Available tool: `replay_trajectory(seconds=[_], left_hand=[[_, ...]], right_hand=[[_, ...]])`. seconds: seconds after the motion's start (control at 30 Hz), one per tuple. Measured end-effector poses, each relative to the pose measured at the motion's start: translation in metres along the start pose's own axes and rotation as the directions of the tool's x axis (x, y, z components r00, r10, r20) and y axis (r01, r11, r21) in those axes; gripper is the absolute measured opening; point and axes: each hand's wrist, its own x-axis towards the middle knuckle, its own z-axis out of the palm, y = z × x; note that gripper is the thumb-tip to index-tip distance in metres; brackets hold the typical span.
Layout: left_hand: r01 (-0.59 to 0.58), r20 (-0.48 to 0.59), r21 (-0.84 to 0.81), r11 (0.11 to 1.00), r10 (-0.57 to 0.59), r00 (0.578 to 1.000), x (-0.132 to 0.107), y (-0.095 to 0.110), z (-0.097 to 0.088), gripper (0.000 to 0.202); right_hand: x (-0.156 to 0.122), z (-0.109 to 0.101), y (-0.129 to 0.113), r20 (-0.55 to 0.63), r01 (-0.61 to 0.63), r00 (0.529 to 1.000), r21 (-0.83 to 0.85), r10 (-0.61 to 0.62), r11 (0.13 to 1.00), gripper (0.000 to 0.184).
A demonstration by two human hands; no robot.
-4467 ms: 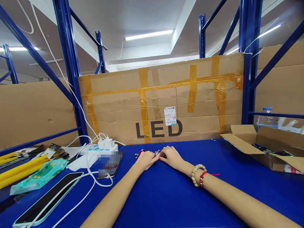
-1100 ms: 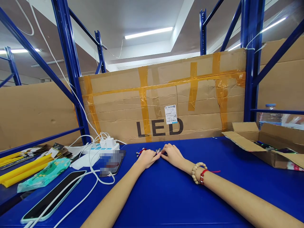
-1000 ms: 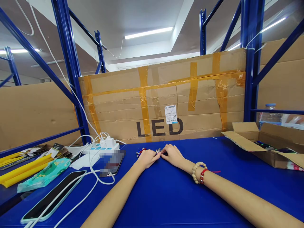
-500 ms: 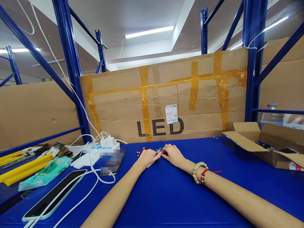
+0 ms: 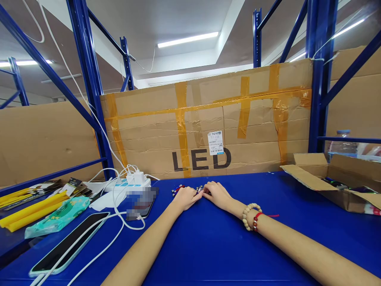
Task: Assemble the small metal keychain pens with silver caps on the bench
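Observation:
Both my arms reach far out over the blue table (image 5: 208, 246). My left hand (image 5: 185, 197) and my right hand (image 5: 216, 194) meet at their fingertips, fingers curled in a pinch around a small metallic piece (image 5: 199, 190) that I cannot identify. Several more small red and silver parts (image 5: 176, 189) lie just beyond my left hand. My right wrist wears a bead bracelet (image 5: 250, 215) and a red string.
A taped "LED" cardboard sheet (image 5: 205, 131) walls the back. Left: a power strip (image 5: 126, 184) with chargers and white cables, two phones (image 5: 139, 202) (image 5: 70, 247), a teal wipes pack (image 5: 56, 216), yellow strips (image 5: 29, 210). Right: an open cardboard box (image 5: 336, 182). Blue rack posts stand around.
Both hands stay together at the same spot on the small piece. Only the camera view has shifted slightly.

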Motion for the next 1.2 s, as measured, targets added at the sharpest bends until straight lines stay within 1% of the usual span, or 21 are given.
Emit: replay_trajectory(seconds=[0.27,0.5,0.63,0.7,0.83,0.9,1.03,1.2], left_hand=[[-0.009,-0.003,-0.003,1.0,0.009,1.0,-0.0009,0.0,-0.0004,0.055],[0.0,-0.004,-0.009,1.0,0.0,1.0,-0.0011,0.0016,-0.0022,0.055],[-0.008,0.014,0.008,1.0,0.008,1.0,-0.0006,0.0014,-0.0019,0.054],[0.025,0.012,0.032,0.999,-0.025,1.0,-0.0006,0.0012,-0.0018,0.054],[0.176,-0.023,0.045,0.983,-0.175,0.984,-0.001,0.0024,-0.0035,0.051],[0.215,-0.035,0.029,0.976,-0.214,0.976,-0.0012,0.0039,-0.005,0.053],[0.198,-0.062,0.019,0.98,-0.196,0.979,-0.0017,0.0062,-0.0064,0.056],[0.133,-0.07,0.032,0.991,-0.13,0.989,-0.003,0.0068,-0.0061,0.057]], right_hand=[[0.0005,0.0018,0.0003,-0.002,0.017,1.0,-0.019,-0.017,1.0,0.014],[0.0013,0.0046,0.0029,-0.006,0.071,0.997,-0.071,-0.072,0.995,0.016],[0.0007,0.0028,0.0021,-0.036,0.069,0.997,-0.071,-0.072,0.995,0.011],[0.0002,0.001,0.0011,-0.048,0.05,0.997,-0.08,-0.054,0.996,0.01],[-0.0001,-0.0011,-0.0004,-0.012,0.025,1.0,-0.102,-0.027,0.994,0.014],[0.0003,-0.0008,-0.0005,-0.004,0.028,1.0,-0.105,-0.029,0.994,0.015],[0.0009,0.0006,0.0002,-0.023,0.021,0.999,-0.111,-0.023,0.994,0.016],[0.0004,0.0004,0.0001,-0.002,0.012,1.0,-0.121,-0.013,0.993,0.019]])
